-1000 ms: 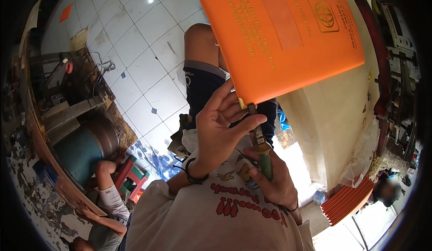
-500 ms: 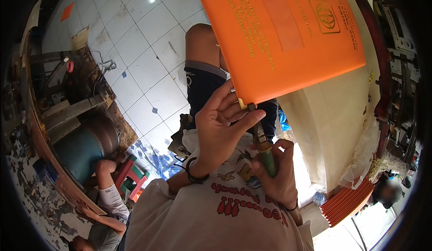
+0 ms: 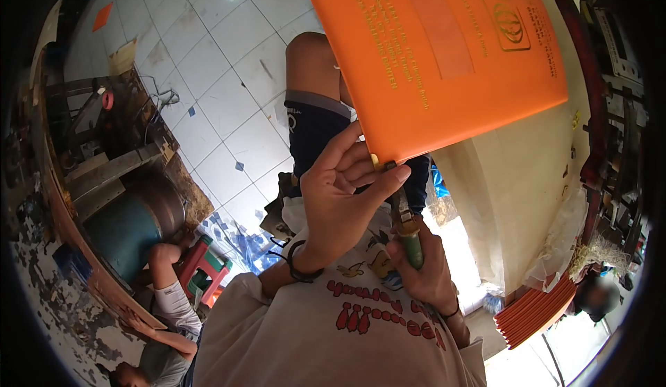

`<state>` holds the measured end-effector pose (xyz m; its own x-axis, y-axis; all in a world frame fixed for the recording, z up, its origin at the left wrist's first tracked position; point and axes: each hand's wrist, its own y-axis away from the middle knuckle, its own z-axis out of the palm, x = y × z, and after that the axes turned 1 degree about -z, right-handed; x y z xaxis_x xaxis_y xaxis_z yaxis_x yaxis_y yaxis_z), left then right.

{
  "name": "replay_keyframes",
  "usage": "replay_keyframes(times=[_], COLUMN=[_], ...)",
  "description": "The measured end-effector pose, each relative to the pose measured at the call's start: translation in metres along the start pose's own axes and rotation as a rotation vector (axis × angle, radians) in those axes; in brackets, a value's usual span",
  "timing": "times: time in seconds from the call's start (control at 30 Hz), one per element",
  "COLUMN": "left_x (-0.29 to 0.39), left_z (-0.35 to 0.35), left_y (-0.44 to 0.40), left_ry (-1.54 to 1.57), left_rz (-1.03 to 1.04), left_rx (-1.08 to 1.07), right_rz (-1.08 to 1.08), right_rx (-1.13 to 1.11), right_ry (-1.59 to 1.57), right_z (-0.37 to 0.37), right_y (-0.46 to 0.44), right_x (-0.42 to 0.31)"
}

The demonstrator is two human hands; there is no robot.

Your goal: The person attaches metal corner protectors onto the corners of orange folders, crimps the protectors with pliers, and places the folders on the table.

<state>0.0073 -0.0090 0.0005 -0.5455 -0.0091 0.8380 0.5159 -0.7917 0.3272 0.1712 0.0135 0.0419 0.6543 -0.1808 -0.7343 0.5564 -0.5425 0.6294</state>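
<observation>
An orange folder (image 3: 451, 102) with gold lettering and a clear window spans the upper middle, its near corner pointing at me. A small gold metal corner piece (image 3: 375, 159) sits on that corner. My left hand (image 3: 340, 199) pinches the corner, fingers beneath it and thumb beside the tool's tip. In my right hand (image 3: 429, 265) are green-handled pliers (image 3: 411, 248), gripped low on the handle. Their dark metal jaws reach the folder's edge beside the corner piece; the exact bite is hidden by my thumb.
A large cream-covered surface (image 3: 513, 192) stands at right, with a stack of orange folders (image 3: 538, 310) below it. Another person (image 3: 166, 331) sits at lower left near a red and green stool (image 3: 205, 269). A teal drum (image 3: 121, 234) and wooden bench (image 3: 114, 172) are at left.
My right fingers have closed further around the pliers' handle, where they were partly lifted before. The folder has shifted very slightly right; my left hand keeps its pinch.
</observation>
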Motion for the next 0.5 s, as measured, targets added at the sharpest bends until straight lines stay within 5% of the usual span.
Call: replay_keyframes(times=[0.27,0.43,0.5], left_x=[-0.005,-0.005,-0.005], left_z=[-0.004,-0.005,-0.007], left_y=[0.0,0.003,0.004], left_ry=[-0.024,-0.029,-0.025], left_rz=[0.027,0.05,0.042], left_rx=[-0.034,-0.077,-0.092], right_rz=[-0.096,0.145,0.074], right_rx=[0.113,-0.144,-0.099], right_ry=[-0.037,-0.059,-0.144], right_z=[0.01,-0.009,-0.004], right_y=[0.009,0.009,0.01], right_x=[0.015,-0.01,-0.009])
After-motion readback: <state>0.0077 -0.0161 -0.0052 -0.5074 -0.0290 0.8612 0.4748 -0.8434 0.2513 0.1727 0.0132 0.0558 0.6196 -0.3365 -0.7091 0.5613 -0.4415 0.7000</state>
